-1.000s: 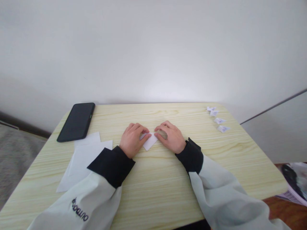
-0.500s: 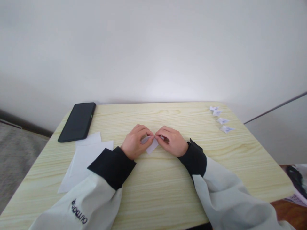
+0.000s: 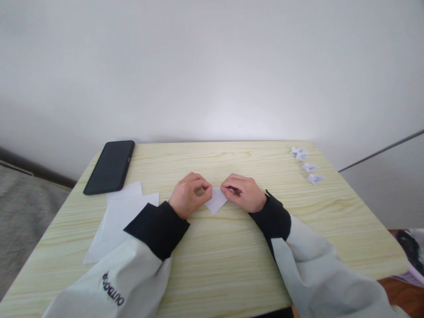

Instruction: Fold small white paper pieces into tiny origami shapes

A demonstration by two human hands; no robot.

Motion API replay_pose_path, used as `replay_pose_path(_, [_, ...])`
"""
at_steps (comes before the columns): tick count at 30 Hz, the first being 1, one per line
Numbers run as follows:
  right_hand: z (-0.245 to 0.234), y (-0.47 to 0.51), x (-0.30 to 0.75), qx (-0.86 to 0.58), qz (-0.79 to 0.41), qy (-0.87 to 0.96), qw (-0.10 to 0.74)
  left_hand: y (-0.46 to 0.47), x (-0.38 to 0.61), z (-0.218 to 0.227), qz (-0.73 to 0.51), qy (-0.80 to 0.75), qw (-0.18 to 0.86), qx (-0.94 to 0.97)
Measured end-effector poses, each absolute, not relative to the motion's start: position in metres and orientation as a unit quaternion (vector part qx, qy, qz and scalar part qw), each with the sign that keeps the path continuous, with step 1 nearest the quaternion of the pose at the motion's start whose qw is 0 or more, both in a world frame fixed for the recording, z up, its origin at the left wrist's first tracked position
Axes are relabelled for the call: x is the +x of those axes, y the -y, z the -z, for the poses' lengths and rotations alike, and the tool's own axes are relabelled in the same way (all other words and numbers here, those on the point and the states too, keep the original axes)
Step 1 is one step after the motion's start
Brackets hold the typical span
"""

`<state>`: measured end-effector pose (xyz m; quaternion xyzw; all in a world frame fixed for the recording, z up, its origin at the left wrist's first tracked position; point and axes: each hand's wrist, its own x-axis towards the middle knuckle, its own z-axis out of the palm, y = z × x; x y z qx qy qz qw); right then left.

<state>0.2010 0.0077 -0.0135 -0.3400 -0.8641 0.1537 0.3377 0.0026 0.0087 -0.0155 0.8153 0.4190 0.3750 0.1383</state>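
A small folded piece of white paper [image 3: 216,201] is held just over the middle of the table, its lower corner pointing toward me. My left hand [image 3: 190,194] pinches its left corner between thumb and forefinger. At the opposite corner, the thumb and fingertips of my right hand [image 3: 244,192] close on the paper. The fingertips cover both upper corners, so the folds there are hidden.
White paper sheets [image 3: 124,216] lie left of my left hand, partly under my sleeve. Beyond them rests a black tablet [image 3: 109,167]. Several small folded paper pieces [image 3: 314,179] line the right side of the wooden table [image 3: 218,265]. A white wall [image 3: 212,70] stands behind.
My fingertips, which nearly met before, have moved apart, the right hand shifting to the right. More of the paper's flat face now shows between them.
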Motion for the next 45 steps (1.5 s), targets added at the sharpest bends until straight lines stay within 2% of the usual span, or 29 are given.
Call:
replay_pose_path(10, [0.015, -0.004, 0.193, -0.351, -0.158, 0.861, 0.332, -0.008, 0.003, 0.015, -0.347, -0.377, 0.207, 0.833])
replay_pose_path(21, [0.008, -0.006, 0.201, -0.342, -0.202, 0.873, 0.281, -0.004, 0.004, 0.006, -0.338, -0.370, 0.246, 0.830])
replay_pose_path(31, [0.009, -0.006, 0.205, -0.317, -0.255, 0.868, 0.285, -0.006, 0.000, 0.006, -0.323, -0.387, 0.283, 0.816])
replay_pose_path(37, [0.011, -0.004, 0.198, -0.339, -0.213, 0.877, 0.266, -0.005, 0.002, 0.006, -0.311, -0.376, 0.282, 0.826])
replay_pose_path(45, [0.011, -0.010, 0.204, -0.315, -0.263, 0.866, 0.287, -0.008, -0.001, 0.007, -0.308, -0.372, 0.296, 0.824])
